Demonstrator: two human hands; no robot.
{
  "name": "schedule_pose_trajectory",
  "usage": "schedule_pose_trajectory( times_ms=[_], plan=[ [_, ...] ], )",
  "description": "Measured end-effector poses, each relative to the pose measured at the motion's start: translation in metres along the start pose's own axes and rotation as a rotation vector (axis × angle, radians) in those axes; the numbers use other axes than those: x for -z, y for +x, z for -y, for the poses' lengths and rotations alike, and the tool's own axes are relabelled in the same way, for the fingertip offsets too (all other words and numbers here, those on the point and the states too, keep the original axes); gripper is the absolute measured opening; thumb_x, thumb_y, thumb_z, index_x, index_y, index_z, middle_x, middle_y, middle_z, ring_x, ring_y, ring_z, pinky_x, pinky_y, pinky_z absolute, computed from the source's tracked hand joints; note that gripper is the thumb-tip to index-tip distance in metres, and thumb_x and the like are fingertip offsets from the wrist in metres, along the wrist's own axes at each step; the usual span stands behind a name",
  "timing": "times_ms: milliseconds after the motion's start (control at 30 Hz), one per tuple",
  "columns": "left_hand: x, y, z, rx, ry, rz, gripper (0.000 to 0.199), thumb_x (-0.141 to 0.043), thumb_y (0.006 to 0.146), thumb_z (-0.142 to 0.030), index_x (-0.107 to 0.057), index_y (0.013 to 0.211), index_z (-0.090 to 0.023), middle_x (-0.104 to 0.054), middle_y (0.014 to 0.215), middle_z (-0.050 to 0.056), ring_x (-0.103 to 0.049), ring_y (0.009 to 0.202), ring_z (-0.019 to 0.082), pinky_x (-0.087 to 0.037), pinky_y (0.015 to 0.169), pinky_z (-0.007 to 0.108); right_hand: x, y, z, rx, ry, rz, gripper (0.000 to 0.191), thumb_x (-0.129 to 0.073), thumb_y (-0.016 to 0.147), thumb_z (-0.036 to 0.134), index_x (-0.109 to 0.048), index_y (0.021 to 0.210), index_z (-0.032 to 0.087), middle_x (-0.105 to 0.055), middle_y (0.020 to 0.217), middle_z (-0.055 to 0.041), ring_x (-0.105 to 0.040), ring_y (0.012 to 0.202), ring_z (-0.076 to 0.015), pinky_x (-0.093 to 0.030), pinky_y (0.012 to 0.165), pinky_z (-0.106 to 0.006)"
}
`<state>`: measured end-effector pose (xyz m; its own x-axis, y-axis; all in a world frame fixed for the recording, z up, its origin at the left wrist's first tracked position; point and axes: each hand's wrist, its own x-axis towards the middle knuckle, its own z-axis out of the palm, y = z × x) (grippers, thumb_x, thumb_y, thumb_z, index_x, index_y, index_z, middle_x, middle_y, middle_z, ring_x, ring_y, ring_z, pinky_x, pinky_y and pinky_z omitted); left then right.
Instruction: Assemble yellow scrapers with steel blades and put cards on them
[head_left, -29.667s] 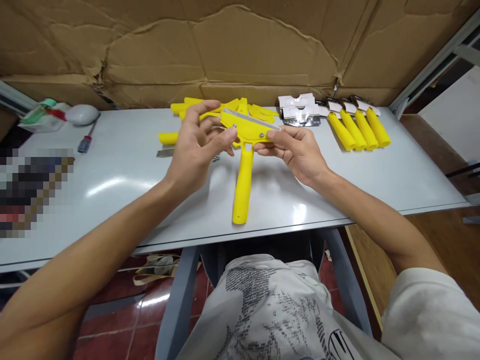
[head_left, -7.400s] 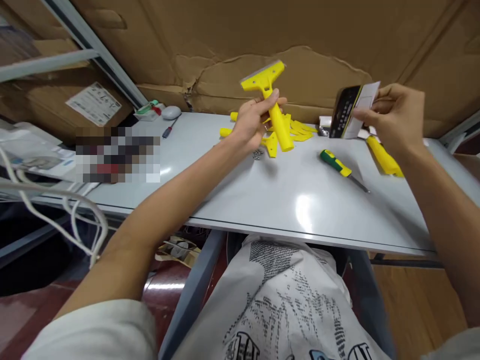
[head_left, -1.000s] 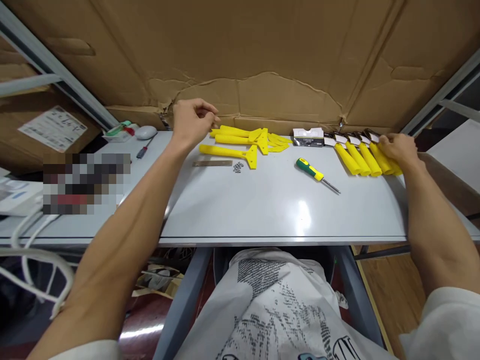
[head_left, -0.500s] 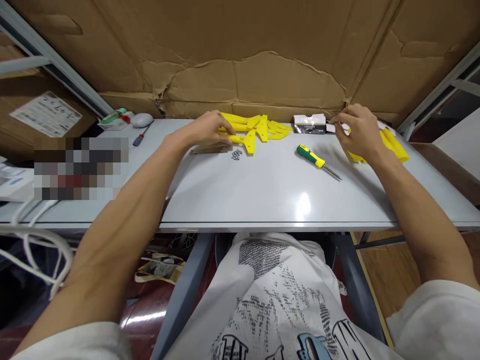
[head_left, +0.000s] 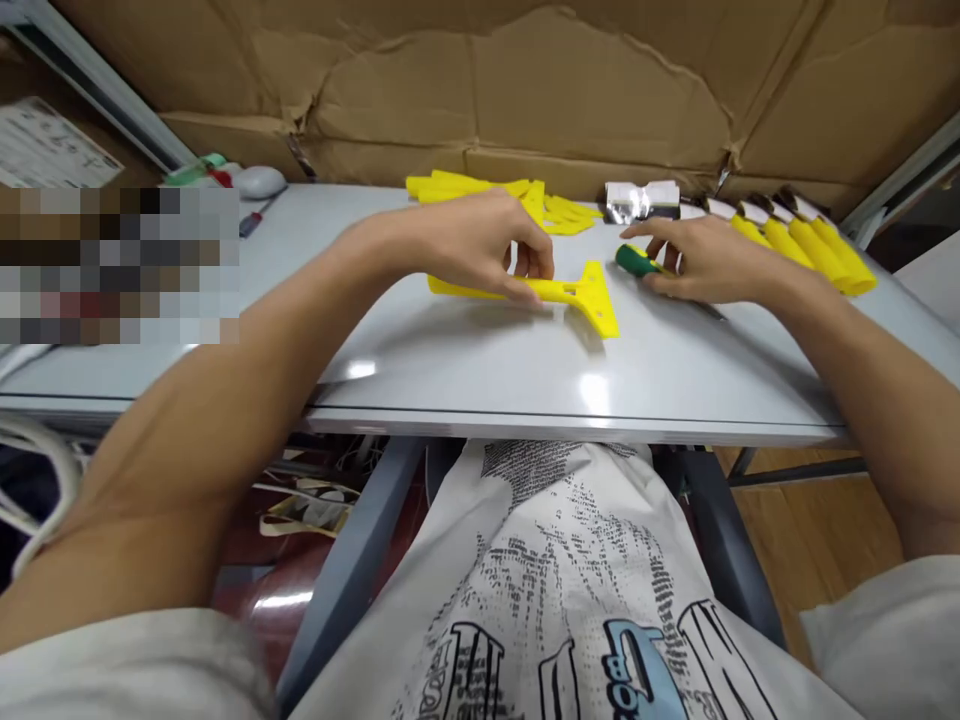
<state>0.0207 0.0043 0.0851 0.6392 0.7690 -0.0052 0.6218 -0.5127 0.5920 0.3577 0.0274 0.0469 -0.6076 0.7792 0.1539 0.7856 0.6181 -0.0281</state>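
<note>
A yellow T-shaped plastic scraper body [head_left: 596, 300] is held by its handle in my left hand [head_left: 495, 245], thumb in front and fingers behind. It hangs just above the tabletop, its wide head pointing right and casting a shadow. To the right, my right hand [head_left: 694, 258] has its thumb and bent fingers around the green-and-yellow handle of a screwdriver [head_left: 636, 261]; the index finger stretches out over it. The screwdriver's shaft runs to the right, partly hidden under the hand.
More yellow scraper parts [head_left: 480, 188] lie at the back. A black-and-white box [head_left: 641, 200] stands beside them. Several scrapers with blades [head_left: 825, 250] lie in a row at the right. A white computer mouse [head_left: 259, 182] and another screwdriver [head_left: 251, 222] are back left. Cardboard [head_left: 540, 90] stands behind the table.
My left hand has brought the scraper body forward and right, away from the pile. My right hand has left the row of scrapers and come left to the screwdriver. The view has tilted down.
</note>
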Motion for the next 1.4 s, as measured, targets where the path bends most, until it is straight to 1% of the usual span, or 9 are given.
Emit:
schedule_pose_trajectory(
  times_ms=[100, 200, 367, 533, 600, 800, 1000, 1233, 1400],
  plan=[
    [-0.007, 0.005, 0.014, 0.062, -0.172, -0.042, 0.029, -0.101, 0.072, 0.001, -0.086, 0.075, -0.024, -0.077, 0.081, -0.001, -0.079, 0.102, 0.028, -0.051, 0.096, 0.032, 0.003, -0.002, 0.002, -0.052, -0.066, 0.027, 0.068, -0.074, 0.096, 0.033, -0.071, 0.162, 0.019, -0.083, 0.131, -0.0204, -0.078, 0.107, -0.0392, -0.06, 0.104, -0.057],
    [-0.011, 0.012, 0.033, 0.143, -0.432, -0.22, 0.026, -0.095, 0.077, 0.0, -0.082, 0.076, -0.023, -0.076, 0.083, 0.0, -0.082, 0.113, 0.033, -0.054, 0.105, 0.036, 0.009, -0.007, 0.018, -0.062, 0.045, -0.109, 0.054, -0.067, 0.108, 0.052, -0.077, 0.153, 0.023, -0.079, 0.143, -0.0207, -0.076, 0.114, -0.0383, -0.061, 0.107, -0.059],
    [-0.017, 0.013, 0.023, -0.026, -0.213, -0.144, 0.031, -0.099, 0.068, 0.001, -0.084, 0.08, -0.024, -0.071, 0.087, 0.001, -0.077, 0.122, 0.037, -0.051, 0.112, 0.04, 0.01, -0.013, 0.054, -0.07, 0.629, -0.128, 0.054, -0.083, 0.1, 0.07, -0.079, 0.136, 0.031, -0.086, 0.094, -0.0044, -0.069, 0.073, -0.0249, -0.059, 0.068, -0.043],
    [0.003, 0.001, 0.009, 0.054, -0.384, -0.254, 0.024, -0.1, 0.082, -0.007, -0.084, 0.08, -0.026, -0.073, 0.081, 0.0, -0.08, 0.104, 0.029, -0.055, 0.096, 0.034, 0.009, -0.019, 0.069, 0.155, 0.452, -0.259, 0.028, -0.083, 0.098, 0.046, -0.073, 0.08, 0.027, -0.073, 0.071, 0.0002, -0.063, 0.062, -0.0181, -0.051, 0.063, -0.037],
    [0.027, -0.006, 0.018, 0.152, -0.364, -0.224, 0.029, -0.101, 0.081, -0.001, -0.088, 0.089, -0.025, -0.078, 0.085, 0.0, -0.077, 0.1, 0.026, -0.052, 0.093, 0.029, 0.008, -0.021, 0.07, 0.295, 0.305, -0.32, 0.018, -0.074, 0.1, 0.035, -0.076, 0.085, 0.025, -0.077, 0.078, -0.0008, -0.066, 0.064, -0.0171, -0.053, 0.066, -0.036],
    [0.087, -0.01, 0.08, 0.469, 0.273, -0.119, 0.037, -0.106, 0.074, 0.007, -0.086, 0.089, -0.021, -0.077, 0.08, -0.007, -0.055, 0.085, 0.016, -0.04, 0.087, 0.019, -0.002, -0.026, 0.079, 0.49, -0.238, -0.213, 0.027, -0.055, 0.114, 0.024, -0.081, 0.105, 0.026, -0.09, 0.114, -0.0068, -0.079, 0.092, -0.0219, -0.045, 0.066, -0.035],
    [0.086, 0.002, 0.114, 0.578, 0.284, 0.037, 0.034, -0.095, 0.086, 0.012, -0.084, 0.092, -0.02, -0.072, 0.069, -0.015, -0.05, 0.081, 0.013, -0.032, 0.071, 0.019, -0.01, -0.027, 0.09, 0.635, -0.366, -0.216, 0.03, -0.051, 0.116, 0.01, -0.079, 0.112, 0.018, -0.088, 0.14, -0.0111, -0.08, 0.095, -0.0203, -0.047, 0.07, -0.036],
    [0.091, 0.005, 0.138, 0.591, 0.049, -0.048, 0.036, -0.101, 0.074, 0.008, -0.082, 0.087, -0.02, -0.068, 0.068, -0.011, -0.055, 0.093, 0.015, -0.037, 0.088, 0.017, -0.005, -0.026, 0.088, 0.55, -0.254, -0.144, 0.036, -0.057, 0.102, 0.003, -0.082, 0.119, 0.022, -0.087, 0.14, -0.0066, -0.08, 0.093, -0.0195, -0.039, 0.067, -0.032],
    [0.108, 0.003, 0.156, 0.557, 0.025, -0.188, 0.036, -0.111, 0.067, -0.013, -0.08, 0.078, -0.026, -0.062, 0.064, -0.005, -0.066, 0.123, 0.026, -0.045, 0.116, 0.027, 0.001, -0.026, 0.083, 0.386, -0.083, -0.316, 0.037, -0.053, 0.104, 0.012, -0.085, 0.119, 0.025, -0.089, 0.134, -0.0057, -0.085, 0.102, -0.025, -0.05, 0.07, -0.037]
  ],
)
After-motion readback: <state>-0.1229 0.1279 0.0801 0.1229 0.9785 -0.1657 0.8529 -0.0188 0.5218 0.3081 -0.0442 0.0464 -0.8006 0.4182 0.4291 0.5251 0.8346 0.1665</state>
